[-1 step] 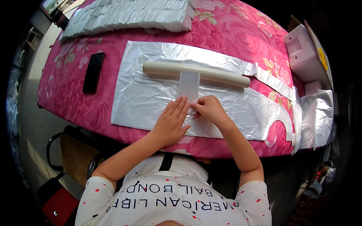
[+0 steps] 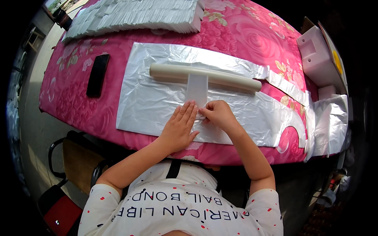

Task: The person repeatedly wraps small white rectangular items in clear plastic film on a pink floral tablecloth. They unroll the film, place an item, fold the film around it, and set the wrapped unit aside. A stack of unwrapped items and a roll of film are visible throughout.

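Observation:
Fingers out straight and close together, my left hand [image 2: 181, 125] lies flat on the near left edge of a narrow white folded plastic strip [image 2: 197, 87]. At the strip's near right corner my right hand [image 2: 217, 113] is closed in a pinch on it; the fingertips partly hide that corner. Under both hands spreads a flat, silvery-white plastic bag [image 2: 143, 104], its cut-out handles toward the right. A beige tube [image 2: 232, 80] rests across the bag just beyond my hands, and the strip's far end reaches up to it.
The table has a pink floral cloth [image 2: 71, 102]. A black phone [image 2: 98, 75] lies at left. Stacked folded white plastic pieces [image 2: 138, 17] fill the far left. More silvery bags [image 2: 328, 122] hang over the right edge, near a white foam box [image 2: 317, 49]. A chair [image 2: 80, 161] stands front left.

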Demonstrator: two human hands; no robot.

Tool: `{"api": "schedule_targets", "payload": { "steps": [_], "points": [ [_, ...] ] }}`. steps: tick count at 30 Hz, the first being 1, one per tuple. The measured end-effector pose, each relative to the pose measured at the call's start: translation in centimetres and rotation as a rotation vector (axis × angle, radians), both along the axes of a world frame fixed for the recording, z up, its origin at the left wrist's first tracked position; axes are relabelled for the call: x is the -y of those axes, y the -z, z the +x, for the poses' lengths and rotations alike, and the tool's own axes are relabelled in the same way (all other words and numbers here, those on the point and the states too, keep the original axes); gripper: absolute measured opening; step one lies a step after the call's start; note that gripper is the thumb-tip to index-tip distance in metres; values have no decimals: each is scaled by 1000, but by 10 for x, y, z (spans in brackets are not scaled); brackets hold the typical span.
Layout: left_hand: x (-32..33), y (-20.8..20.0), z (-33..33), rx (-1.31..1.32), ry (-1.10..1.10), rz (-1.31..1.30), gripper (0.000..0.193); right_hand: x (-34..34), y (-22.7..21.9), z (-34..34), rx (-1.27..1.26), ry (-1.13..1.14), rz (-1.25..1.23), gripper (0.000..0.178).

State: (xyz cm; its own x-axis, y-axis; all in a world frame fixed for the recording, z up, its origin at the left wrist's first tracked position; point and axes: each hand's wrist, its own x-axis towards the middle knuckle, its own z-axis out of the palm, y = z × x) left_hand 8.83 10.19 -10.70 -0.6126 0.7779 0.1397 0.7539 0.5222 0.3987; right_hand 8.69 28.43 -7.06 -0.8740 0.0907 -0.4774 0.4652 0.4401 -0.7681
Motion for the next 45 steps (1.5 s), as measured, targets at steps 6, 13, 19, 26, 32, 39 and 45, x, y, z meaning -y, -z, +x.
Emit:
{"api": "schedule_targets", "payload": {
  "steps": [6,13,19,26,32,39,45],
  "points": [
    [1,9,3,-35,-14,-90,71,16,11,28,-485,-65,528,46],
    [-2,-5,-12,-4,-57,100,67,-12,26,11,-919,-621,709,56],
    [-7,2,-28,-165,1,97,52,-31,22,-9,-807,-611,455,42],
    [12,4,-25,-152,190,213,46,-16,29,15,-963,-584,428,39],
    [25,1,-4,-57,208,222,48,-6,27,49,-962,-504,406,38],
    [10,-12,-19,562,-119,281,41,-12,24,34,-496,-164,121,18],
    [8,-11,-27,373,-56,338,38,-15,17,31,-532,-271,116,18]
  ]
}}
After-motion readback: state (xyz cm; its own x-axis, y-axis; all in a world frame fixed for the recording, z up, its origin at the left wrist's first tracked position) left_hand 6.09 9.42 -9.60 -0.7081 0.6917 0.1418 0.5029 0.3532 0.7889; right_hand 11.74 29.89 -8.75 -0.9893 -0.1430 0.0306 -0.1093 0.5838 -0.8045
